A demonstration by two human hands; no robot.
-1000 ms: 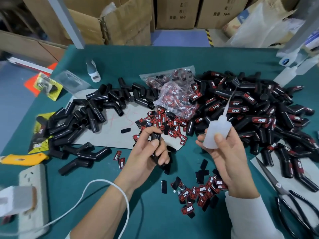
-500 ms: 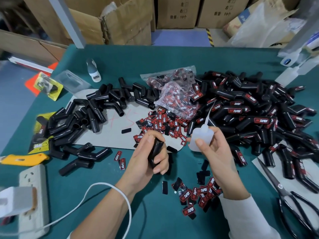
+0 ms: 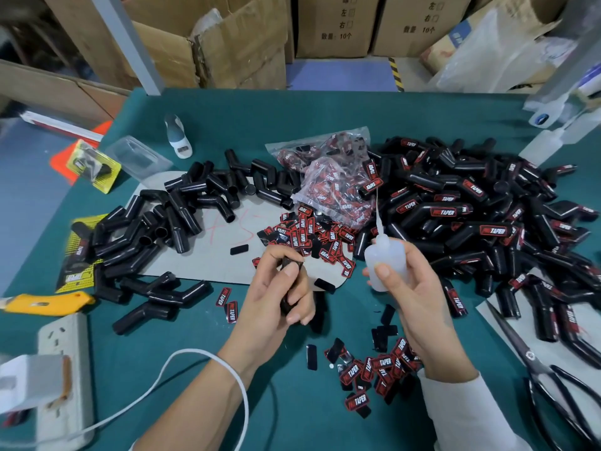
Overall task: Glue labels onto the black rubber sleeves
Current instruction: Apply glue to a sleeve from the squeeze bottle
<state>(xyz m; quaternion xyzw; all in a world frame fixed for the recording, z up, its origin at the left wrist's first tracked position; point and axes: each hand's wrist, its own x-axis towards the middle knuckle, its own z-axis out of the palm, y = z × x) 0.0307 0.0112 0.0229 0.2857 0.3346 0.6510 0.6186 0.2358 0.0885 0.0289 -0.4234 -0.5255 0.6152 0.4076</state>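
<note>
— So where does it stand?

— Well, my left hand (image 3: 276,297) has its grip curled round one black rubber sleeve (image 3: 287,296), held up above the near middle of the green counter (image 3: 292,415). My thumb lies along the sleeve's upper side. My right hand (image 3: 413,297) is clamped on the glue bottle (image 3: 385,263), thumb pressed on its front, and the thin nozzle (image 3: 377,206) points up and away from the sleeve, just beside it.

— No label on that one?

— I can't tell; my fingers hide most of it. Loose red-and-black TAPER labels (image 3: 312,236) lie just beyond my left hand on the grey card (image 3: 227,255), and more labels (image 3: 374,369) sit near my right wrist.

— How would you do the gluing well?

— I'd judge the nozzle has to tip down to the sleeve's flat face first. A light squeeze and a small bead should do, since too much would likely ooze past the label's edge onto the rubber and my thumb. I'd move the thumb clear of the spot, then press the label square.

— And the rest?

— Bare sleeves (image 3: 169,222) are heaped at far left, labelled sleeves (image 3: 471,216) at right, so a good many look done.
</note>
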